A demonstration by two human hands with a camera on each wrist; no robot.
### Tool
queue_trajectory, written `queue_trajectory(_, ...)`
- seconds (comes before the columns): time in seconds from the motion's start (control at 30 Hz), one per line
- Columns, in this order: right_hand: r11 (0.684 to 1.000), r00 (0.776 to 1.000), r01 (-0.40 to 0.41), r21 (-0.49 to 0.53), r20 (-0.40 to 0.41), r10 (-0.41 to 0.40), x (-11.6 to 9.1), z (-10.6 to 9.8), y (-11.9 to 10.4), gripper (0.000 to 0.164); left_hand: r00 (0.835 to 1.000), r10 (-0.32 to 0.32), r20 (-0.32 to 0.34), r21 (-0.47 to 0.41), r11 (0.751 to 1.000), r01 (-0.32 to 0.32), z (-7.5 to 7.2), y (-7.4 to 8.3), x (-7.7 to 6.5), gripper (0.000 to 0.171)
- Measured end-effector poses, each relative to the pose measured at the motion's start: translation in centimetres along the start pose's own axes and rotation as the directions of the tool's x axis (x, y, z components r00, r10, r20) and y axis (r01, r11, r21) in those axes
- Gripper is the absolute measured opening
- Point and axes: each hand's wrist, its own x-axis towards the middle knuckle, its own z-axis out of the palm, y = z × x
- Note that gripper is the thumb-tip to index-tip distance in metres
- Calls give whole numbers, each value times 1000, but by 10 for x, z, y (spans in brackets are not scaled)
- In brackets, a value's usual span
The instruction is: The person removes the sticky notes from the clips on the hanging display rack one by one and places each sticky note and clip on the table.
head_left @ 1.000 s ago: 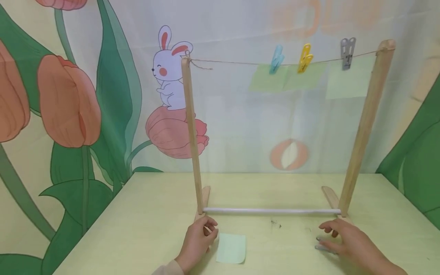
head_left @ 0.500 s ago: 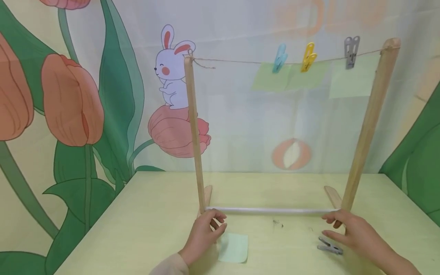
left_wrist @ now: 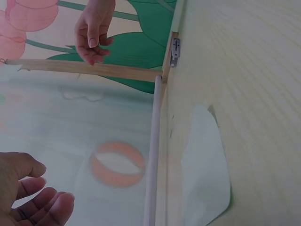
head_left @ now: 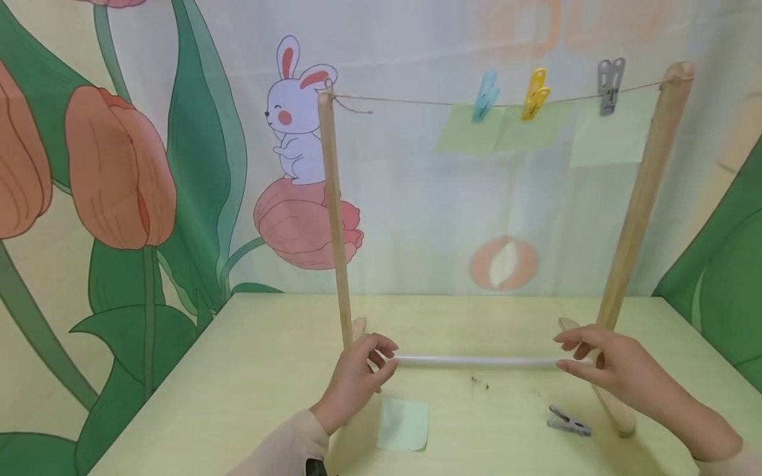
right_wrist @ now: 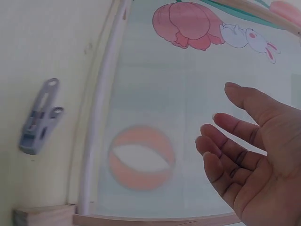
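My left hand [head_left: 359, 375] hovers near the left foot of the wooden frame, fingers loosely curved, holding nothing. Below it a pale green sticky note [head_left: 403, 424] lies on the table; in the left wrist view the note [left_wrist: 207, 169] shows one edge curling up. My right hand [head_left: 622, 367] is over the right foot of the frame, thumb and fingers apart with nothing between them. A grey clothespin [head_left: 569, 421] lies on the table below and left of that hand. The right wrist view shows this clothespin [right_wrist: 40, 120] left of the relaxed right hand [right_wrist: 256, 150].
Twine [head_left: 411, 102] runs between two wooden posts [head_left: 337, 231]. Blue [head_left: 485, 97], yellow [head_left: 535, 96] and grey [head_left: 610, 87] clothespins on it hold green notes [head_left: 470, 130] and a paler note [head_left: 608, 137]. A white rod [head_left: 476, 361] joins the posts low down.
Both hands have risen toward the frame's base. The right hand has moved up off the grey clothespin, which stays on the table. The left hand has moved up from beside the sticky note.
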Motion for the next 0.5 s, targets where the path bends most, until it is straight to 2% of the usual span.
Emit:
queue_trajectory(0.17,999,999,37,4,-19,-37,11,-17,-11,25,999,37,-24,-19,999,-38,-4,9,10,14)
queue_trajectory(0.5,998,998,51,-29,-23,-52,40,-49,-31,27,997,74,-37,5,997,-74,-16,30,30,20)
